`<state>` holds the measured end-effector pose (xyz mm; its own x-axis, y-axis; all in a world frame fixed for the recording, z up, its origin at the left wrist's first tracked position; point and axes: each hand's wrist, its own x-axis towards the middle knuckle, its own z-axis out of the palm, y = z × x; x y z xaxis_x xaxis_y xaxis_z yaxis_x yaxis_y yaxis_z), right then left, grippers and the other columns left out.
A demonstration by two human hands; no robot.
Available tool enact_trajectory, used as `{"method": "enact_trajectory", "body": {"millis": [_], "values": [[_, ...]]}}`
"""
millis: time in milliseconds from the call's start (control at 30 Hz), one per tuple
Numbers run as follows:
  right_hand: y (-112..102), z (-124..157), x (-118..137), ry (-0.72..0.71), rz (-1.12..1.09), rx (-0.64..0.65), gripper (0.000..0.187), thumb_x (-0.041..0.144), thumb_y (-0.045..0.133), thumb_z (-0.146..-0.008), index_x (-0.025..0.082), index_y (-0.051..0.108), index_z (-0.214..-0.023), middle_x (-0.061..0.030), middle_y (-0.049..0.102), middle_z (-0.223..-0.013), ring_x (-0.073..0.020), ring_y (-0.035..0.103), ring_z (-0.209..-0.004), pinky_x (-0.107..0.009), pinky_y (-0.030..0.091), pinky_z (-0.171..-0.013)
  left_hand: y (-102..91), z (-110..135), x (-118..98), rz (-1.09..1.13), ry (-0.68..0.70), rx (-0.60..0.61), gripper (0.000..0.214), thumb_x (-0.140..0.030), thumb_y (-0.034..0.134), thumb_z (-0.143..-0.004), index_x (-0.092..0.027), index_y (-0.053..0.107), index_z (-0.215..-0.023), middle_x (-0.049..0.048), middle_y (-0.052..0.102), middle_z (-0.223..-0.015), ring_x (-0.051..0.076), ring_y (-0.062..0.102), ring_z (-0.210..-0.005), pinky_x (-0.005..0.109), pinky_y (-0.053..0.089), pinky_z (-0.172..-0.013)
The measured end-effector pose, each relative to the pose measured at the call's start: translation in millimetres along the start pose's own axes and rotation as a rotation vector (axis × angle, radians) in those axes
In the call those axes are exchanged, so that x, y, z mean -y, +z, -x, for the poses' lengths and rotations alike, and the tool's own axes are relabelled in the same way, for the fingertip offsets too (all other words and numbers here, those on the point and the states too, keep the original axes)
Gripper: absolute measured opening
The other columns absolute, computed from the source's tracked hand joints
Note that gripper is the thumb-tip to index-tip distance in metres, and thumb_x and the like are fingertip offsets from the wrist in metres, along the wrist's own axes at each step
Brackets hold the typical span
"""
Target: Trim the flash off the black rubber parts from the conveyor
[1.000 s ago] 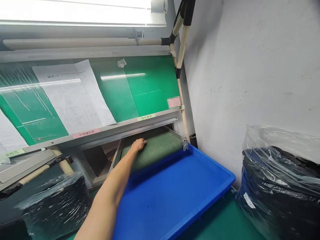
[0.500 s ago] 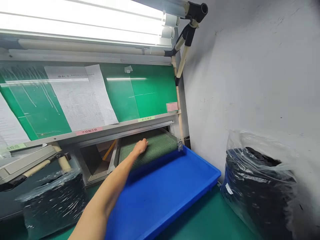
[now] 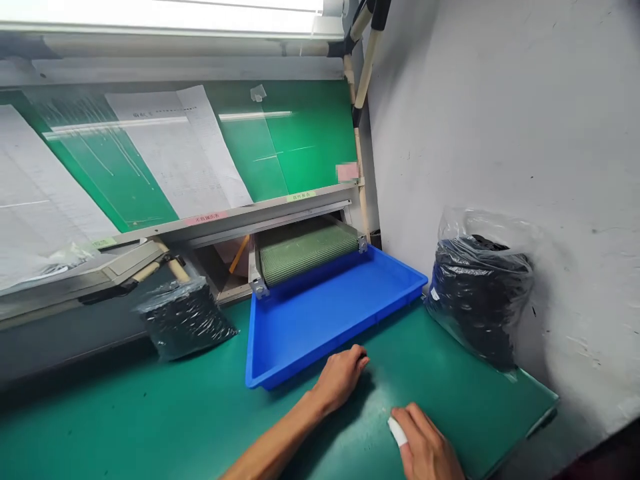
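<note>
My left hand [image 3: 341, 375] rests on the green table [image 3: 150, 413] just in front of the blue tray [image 3: 395, 277], beside its front rim. Its fingers are curled under, and whatever they may hold is hidden. My right hand [image 3: 424, 445] lies lower right on the table, back up and fingers stretched flat, with a white cover on one fingertip and nothing in it. The tray is shallow, shows nothing inside, and sits under the end of a green ribbed conveyor belt [image 3: 305, 250].
A plastic bag of black parts [image 3: 475, 293] stands right of the tray by the white wall [image 3: 500, 120]. A smaller bag of black parts [image 3: 184, 319] lies left of the tray. Papers [image 3: 170, 160] hang on the sloped green board above the conveyor. The table's right edge is close.
My left arm has pulled back from the conveyor belt to the table in front of the tray. My right hand has come into view. The camera now looks further down and back.
</note>
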<state>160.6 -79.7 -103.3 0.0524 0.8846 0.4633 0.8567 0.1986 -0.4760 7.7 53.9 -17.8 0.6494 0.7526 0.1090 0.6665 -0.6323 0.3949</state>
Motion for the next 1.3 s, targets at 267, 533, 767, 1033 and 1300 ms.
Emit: {"method": "enact_trajectory", "body": {"millis": [267,533,767,1033,1300], "values": [[-23,-4,19,0.064,0.13,0.086,0.046,-0.004,0.042,-0.076,0.024,0.059,-0.108,-0.0039,0.062,-0.091,-0.0197,0.063,-0.084,-0.029,0.047,-0.071,24.3,5,20,0.231,0.158,-0.127,0.034,-0.041,0.037,-0.096,-0.02,0.063,-0.102,0.0075,0.062,-0.1,0.019,0.054,-0.096,0.034,0.042,-0.088],[-33,-19,17,0.097,0.219,0.175,0.042,0.004,0.039,-0.084,0.025,0.06,-0.115,-0.0037,0.066,-0.098,-0.0175,0.065,-0.08,-0.026,0.045,-0.062,14.5,10,34,0.604,0.095,-0.242,0.029,-0.039,0.049,-0.09,-0.024,0.069,-0.105,0.0064,0.06,-0.107,0.021,0.052,-0.106,0.038,0.037,-0.1],[-30,-39,14,0.158,0.244,0.198,0.038,0.01,0.038,-0.089,0.023,0.06,-0.117,-0.0049,0.067,-0.104,-0.0182,0.064,-0.086,-0.027,0.045,-0.066,8.9,19,39,0.941,-0.199,-0.22,0.041,-0.05,0.048,-0.088,-0.02,0.064,-0.11,0.0046,0.069,-0.101,0.02,0.06,-0.096,0.033,0.043,-0.086],[-25,-52,1,0.105,0.291,0.163,0.035,0.012,0.038,-0.089,0.022,0.063,-0.11,-0.0055,0.066,-0.099,-0.0168,0.062,-0.082,-0.026,0.044,-0.063,19.0,20,24,1.146,-0.131,-0.116,0.043,-0.053,0.051,-0.087,-0.017,0.063,-0.108,0.0082,0.071,-0.101,0.018,0.06,-0.093,0.03,0.042,-0.081],[-22,-82,5,-0.086,0.108,0.145,0.037,0.013,0.036,-0.089,0.021,0.062,-0.114,-0.0056,0.066,-0.102,-0.0178,0.062,-0.089,-0.029,0.048,-0.074,15.5,44,34,1.712,-0.311,-0.154,0.041,-0.05,0.07,-0.075,-0.017,0.048,-0.086,0.0005,0.063,-0.069,0.005,0.041,-0.049,0.02,0.019,-0.046]]}}
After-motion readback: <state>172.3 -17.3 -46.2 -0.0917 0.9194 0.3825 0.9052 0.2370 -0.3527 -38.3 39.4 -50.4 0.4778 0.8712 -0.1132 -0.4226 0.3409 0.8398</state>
